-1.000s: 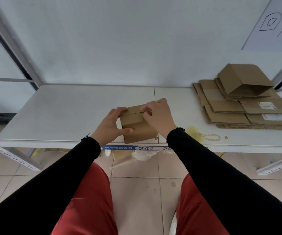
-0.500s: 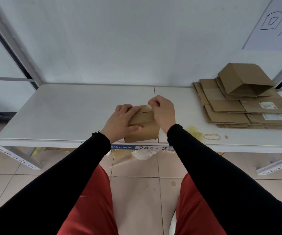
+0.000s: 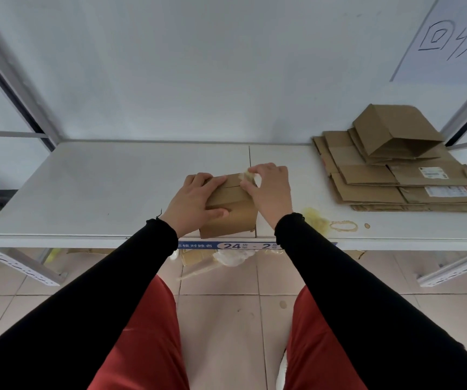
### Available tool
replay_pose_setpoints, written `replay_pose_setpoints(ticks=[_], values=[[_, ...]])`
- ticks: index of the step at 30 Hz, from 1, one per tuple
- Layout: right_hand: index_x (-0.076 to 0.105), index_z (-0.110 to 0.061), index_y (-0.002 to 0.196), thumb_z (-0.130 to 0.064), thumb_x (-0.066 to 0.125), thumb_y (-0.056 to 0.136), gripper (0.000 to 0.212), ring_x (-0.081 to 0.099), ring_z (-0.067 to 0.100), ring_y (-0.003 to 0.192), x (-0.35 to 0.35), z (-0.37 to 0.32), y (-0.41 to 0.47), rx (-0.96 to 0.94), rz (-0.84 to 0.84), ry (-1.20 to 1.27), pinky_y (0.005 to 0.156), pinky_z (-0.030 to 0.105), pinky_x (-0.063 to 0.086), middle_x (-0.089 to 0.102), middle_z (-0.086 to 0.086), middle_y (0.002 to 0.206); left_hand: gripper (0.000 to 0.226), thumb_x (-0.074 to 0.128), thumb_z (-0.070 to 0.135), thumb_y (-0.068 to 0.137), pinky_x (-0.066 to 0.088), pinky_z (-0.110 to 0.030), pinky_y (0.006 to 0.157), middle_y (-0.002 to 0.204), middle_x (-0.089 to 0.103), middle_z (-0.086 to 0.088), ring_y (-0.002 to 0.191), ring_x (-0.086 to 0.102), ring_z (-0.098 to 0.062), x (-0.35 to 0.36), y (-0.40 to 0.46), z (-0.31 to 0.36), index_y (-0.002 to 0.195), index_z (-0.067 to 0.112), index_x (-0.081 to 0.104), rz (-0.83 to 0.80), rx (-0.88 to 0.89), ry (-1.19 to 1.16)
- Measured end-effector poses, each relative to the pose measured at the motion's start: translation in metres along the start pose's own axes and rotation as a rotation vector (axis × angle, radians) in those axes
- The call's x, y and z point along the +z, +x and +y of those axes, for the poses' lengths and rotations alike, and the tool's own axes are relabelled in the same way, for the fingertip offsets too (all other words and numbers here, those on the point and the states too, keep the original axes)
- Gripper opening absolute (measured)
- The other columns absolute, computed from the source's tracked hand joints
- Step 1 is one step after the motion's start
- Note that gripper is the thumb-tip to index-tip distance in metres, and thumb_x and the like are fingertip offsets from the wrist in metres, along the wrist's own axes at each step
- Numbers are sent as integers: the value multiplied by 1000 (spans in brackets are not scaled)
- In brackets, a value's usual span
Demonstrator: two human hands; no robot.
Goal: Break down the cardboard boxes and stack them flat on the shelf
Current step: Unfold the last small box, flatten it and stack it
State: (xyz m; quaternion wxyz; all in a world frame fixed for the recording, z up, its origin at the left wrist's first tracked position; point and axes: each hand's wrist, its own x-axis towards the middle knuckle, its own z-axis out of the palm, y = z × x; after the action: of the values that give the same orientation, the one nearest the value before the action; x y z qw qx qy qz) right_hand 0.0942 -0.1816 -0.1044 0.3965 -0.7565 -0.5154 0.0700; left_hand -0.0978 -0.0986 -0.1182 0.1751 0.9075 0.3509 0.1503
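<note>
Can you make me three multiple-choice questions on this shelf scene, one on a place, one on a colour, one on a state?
1. Where is the flat stack on the shelf?
A. right end
B. left end
C. on the floor

2. What colour are the sleeves?
A. white
B. black
C. red

3. What state is the box under the hands in?
A. flattened
B. torn in half
C. still a box

Answers:
1 A, the stack lies by the right post.
2 B, both forearms are in black.
3 C, it stands with its walls up while the left hand holds it and the right hand pinches tape at its top.
</note>
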Motion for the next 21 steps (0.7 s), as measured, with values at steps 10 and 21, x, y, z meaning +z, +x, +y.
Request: replay_pose_setpoints(ticks=[10, 21], values=[[63, -8, 84, -6, 55, 99, 17, 57, 13, 68, 2, 8, 6, 760, 36, 965, 67, 26, 52, 62, 4, 78, 77, 64, 59, 85, 30, -36, 111, 138, 45, -1, 124, 39, -26, 5, 2, 9, 149, 25, 37, 51, 35, 145], [71, -23, 92, -23, 47, 105, 27, 61, 15, 86, 2, 15, -17, 548, -85, 767, 91, 43, 55, 69, -3, 95, 77, 63, 59, 86, 31, -37, 111, 140, 44, -1, 126, 37, -26, 6, 2, 10, 149, 25, 37, 72, 37, 140]])
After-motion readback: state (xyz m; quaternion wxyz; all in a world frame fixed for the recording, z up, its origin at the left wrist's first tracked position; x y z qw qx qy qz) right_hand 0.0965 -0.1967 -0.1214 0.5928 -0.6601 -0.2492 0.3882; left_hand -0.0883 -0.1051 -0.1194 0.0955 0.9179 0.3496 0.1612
